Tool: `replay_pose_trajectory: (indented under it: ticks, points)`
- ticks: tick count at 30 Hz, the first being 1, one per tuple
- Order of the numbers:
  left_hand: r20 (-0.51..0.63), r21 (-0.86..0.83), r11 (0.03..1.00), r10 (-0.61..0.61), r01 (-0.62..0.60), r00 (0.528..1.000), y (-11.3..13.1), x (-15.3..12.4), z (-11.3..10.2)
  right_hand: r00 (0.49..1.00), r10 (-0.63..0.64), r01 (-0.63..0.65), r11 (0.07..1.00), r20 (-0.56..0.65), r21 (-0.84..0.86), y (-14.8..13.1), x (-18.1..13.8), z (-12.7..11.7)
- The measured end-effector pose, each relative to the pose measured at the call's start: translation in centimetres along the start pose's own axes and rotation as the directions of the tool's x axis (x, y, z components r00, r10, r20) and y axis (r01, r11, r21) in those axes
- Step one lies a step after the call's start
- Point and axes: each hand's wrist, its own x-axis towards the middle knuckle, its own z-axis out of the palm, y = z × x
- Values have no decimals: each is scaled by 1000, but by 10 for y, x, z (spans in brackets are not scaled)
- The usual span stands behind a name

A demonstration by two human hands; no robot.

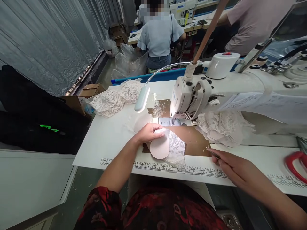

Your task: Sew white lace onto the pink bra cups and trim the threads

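My left hand pinches the upper edge of a lace bra cup between thumb and fingers. The cup has a smooth, pale, rounded pad on the left and white patterned lace on the right. It lies just in front of the sewing machine's needle area, over a brown patch on the table. At the right, my right hand is closed around a small, slim metal tool with its tip pointing left. Most of the tool is hidden in the fingers. Another pale cup sits behind my left hand.
Lace cups are piled at the table's back left, and another lace pile lies under the machine arm. A lamp hangs over the table. Red-handled scissors rest at the right. Other people sit beyond.
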Motion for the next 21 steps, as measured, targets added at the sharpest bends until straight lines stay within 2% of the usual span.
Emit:
replay_pose_trajectory:
  ticks: [2,6,10,12,16,21]
  points:
    - [29,-31,999,-29,30,999,1,-2,1,1000,9,-10,995,11,99,-19,13,0]
    - [59,-71,996,-47,51,997,1,-4,3,998,-55,47,972,29,230,-48,51,2]
    - [103,-83,996,0,9,995,2,-5,6,996,-77,65,970,42,235,-60,87,1]
    - [126,-90,996,22,-11,992,2,-5,7,990,-129,109,959,59,263,-63,100,1]
    - [149,-105,994,24,-9,989,0,-5,8,965,-246,205,921,86,332,-68,113,3]
    - [156,-133,991,-10,32,988,-3,-3,7,974,-199,148,921,106,361,-70,117,8]
